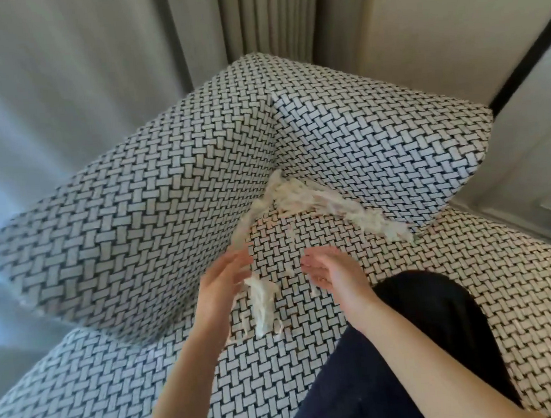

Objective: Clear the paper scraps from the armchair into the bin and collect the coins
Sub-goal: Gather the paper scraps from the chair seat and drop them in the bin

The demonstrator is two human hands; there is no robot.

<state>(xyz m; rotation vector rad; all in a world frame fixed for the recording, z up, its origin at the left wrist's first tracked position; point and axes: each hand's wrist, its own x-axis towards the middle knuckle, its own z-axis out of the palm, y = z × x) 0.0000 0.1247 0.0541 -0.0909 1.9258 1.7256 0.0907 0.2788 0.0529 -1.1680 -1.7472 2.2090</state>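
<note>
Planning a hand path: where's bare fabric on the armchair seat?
Bare: right side of the seat, between the crease scraps and the dark hair; also below the loose clump. Crowded: the back crease, and between left hand and right hand.

Bare arms extended, the left hand [222, 279] holds straight fingers forward while the right hand [333, 270], near it but apart, hangs palm down, fingers loosely bent

The armchair [154, 192] wears coarse, matt woven cloth; the paper scraps [316, 202] look soft, shredded; the curtain [59, 77] is smooth fabric.
</note>
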